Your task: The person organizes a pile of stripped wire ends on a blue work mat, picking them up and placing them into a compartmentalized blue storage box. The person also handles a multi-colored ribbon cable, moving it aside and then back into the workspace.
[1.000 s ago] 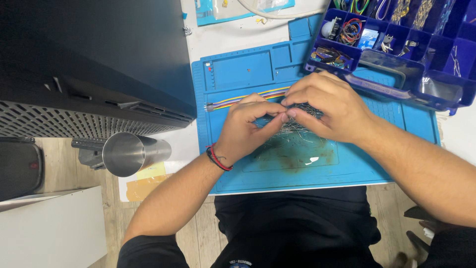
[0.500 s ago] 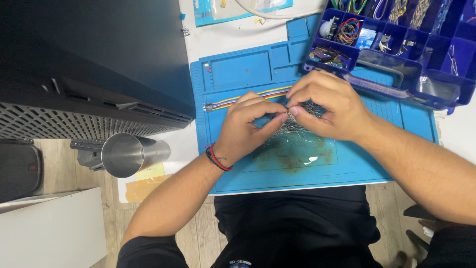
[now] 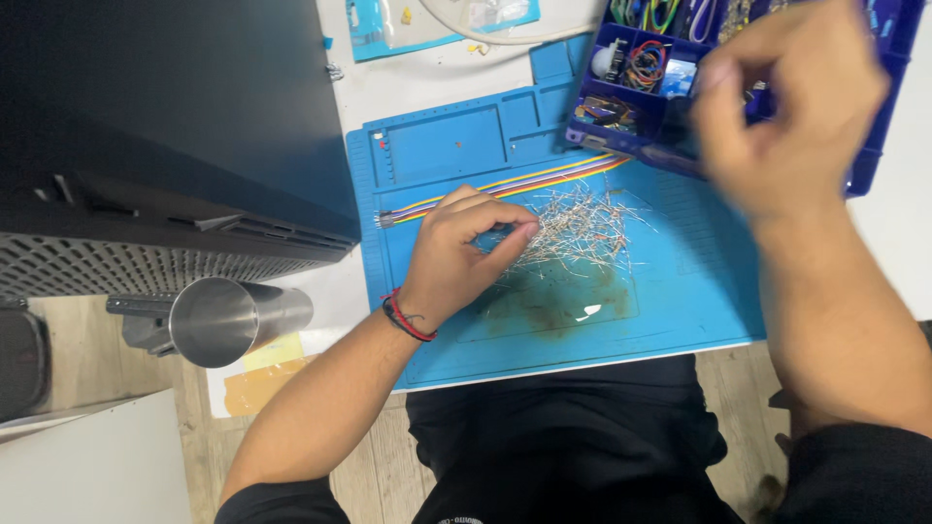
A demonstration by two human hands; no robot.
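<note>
My left hand [image 3: 456, 257] rests on a blue work mat [image 3: 456, 136]. Its thumb and forefinger are pinched together on a thin-legged component at the left edge of a pile of small wire-legged components [image 3: 582, 228]. A red and black cord circles that wrist. My right hand [image 3: 791, 107] is raised and blurred over a dark blue compartment box [image 3: 621, 131], with its fingers curled; whether it holds anything cannot be made out. A multicoloured ribbon cable [image 3: 505, 184] lies across the mat behind the pile.
A large black machine with a perforated side [image 3: 175, 126] fills the left. A shiny metal cup [image 3: 218, 320] lies on its side at the table's front left corner. The compartment box holds coloured wires and small parts. A pale blue packet [image 3: 388, 24] lies at the back.
My right hand has left the pile and swung up and to the right, over the compartment box. My left hand stays pinched at the pile. The view has shifted slightly.
</note>
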